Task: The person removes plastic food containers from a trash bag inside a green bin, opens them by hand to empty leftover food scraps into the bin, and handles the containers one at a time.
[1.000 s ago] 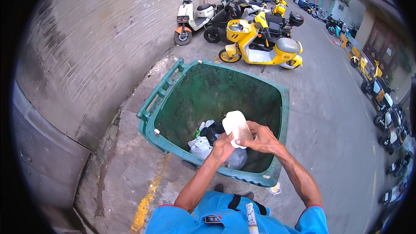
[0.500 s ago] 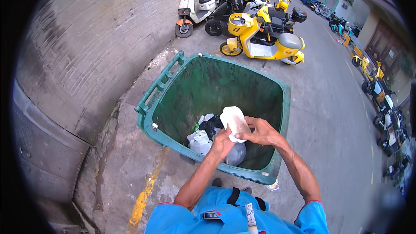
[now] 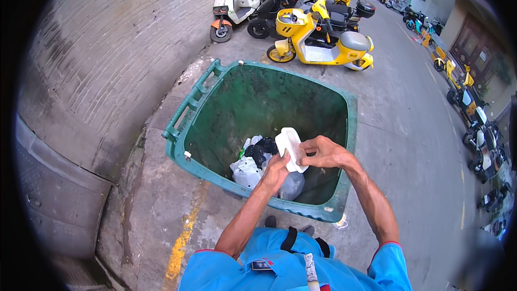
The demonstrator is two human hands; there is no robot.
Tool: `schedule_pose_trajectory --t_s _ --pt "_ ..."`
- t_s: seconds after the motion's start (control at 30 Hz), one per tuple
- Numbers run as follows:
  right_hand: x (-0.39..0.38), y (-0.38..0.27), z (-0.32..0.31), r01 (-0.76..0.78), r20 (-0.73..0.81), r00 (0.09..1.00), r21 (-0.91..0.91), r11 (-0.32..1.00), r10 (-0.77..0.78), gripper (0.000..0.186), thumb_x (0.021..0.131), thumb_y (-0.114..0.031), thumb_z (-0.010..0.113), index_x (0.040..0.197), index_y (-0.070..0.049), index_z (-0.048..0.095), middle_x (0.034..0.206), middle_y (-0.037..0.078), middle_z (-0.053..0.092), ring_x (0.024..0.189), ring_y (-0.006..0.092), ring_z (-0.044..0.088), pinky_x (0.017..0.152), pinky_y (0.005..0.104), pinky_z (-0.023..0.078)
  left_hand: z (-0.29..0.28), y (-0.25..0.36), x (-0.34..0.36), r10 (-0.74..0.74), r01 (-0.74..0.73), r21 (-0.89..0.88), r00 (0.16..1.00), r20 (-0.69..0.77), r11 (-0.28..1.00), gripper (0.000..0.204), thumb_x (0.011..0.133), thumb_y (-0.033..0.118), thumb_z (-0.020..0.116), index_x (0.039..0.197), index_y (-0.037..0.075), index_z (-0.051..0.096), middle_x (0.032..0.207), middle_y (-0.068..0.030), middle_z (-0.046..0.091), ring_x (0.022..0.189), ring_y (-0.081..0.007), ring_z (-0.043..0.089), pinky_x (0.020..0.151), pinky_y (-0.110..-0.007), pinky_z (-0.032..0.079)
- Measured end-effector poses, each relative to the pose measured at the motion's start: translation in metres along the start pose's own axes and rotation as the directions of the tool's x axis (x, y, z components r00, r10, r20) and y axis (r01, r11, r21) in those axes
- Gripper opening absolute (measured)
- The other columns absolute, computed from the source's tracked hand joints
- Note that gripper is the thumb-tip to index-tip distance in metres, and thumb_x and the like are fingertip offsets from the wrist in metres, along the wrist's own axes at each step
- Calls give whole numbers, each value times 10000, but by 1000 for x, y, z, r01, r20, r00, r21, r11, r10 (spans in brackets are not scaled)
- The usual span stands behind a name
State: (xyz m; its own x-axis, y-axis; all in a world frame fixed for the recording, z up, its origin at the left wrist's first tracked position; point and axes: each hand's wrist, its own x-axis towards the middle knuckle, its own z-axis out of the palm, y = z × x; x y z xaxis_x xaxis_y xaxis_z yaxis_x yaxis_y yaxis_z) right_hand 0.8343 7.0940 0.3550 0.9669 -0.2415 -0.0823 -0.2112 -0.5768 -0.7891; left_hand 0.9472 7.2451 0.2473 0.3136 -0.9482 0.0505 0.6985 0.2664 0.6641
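Note:
A small white food container (image 3: 287,139) with rounded corners is tilted above the opening of a green wheeled bin (image 3: 197,175). My left hand (image 3: 276,171) grips its lower left side, thumb on the near rim. From the right, my right hand (image 3: 323,153) is closed at the container's right edge, fingertips and thumb pinched against it. What else the right fingertips may hold is hidden. Deep in the bin lie a white plastic bag (image 3: 246,173), a black bag (image 3: 257,153) and a greyish clear bag (image 3: 291,186).
Just beyond the bin stands a yellow scooter (image 3: 323,51), with a white scooter (image 3: 235,6) and several more parked behind. A brick wall (image 3: 124,48) runs along the left. More scooters line the lane's right side. A cigarette with long ash (image 3: 311,269) juts into view at the bottom.
The container has turned more on edge, so its side wall shows more. My right fingers have shifted up and bunched at its right edge. The whole view has moved slightly.

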Motion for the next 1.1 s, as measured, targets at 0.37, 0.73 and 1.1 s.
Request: schedule_pose_trajectory --t_s 0.37,0.73,1.1 --pt "-2 -12 -2 -46 1 999 -80 996 46 444 699 -302 695 867 107 656 675 197 612 651 261 629 612 419 477 4 2 2 33 -32 52 999 -15 998 541 1002 343 533 1396 -9 417 1285 -88 551 1213 -199 525 1047 -389 407" --pt "-10 -27 13 -76 15 997 -182 980 80 374 771 -153 607 1057 84 640 864 241 691 798 320 691 723 424 526 5 -1 6 53 -33 204 994 -97 978 582 955 392 620 1361 11 449 1221 -86 572 1145 -184 545 967 -355 435" --pt "0 -45 20 -36 -93 996 -285 958 9 263 770 -111 611 905 113 615 749 275 643 739 423 675 652 467 516 -3 2 16 83 -49 229 986 -142 972 613 934 407 651 1365 22 446 1225 -88 571 1129 -179 541 965 -350 427"
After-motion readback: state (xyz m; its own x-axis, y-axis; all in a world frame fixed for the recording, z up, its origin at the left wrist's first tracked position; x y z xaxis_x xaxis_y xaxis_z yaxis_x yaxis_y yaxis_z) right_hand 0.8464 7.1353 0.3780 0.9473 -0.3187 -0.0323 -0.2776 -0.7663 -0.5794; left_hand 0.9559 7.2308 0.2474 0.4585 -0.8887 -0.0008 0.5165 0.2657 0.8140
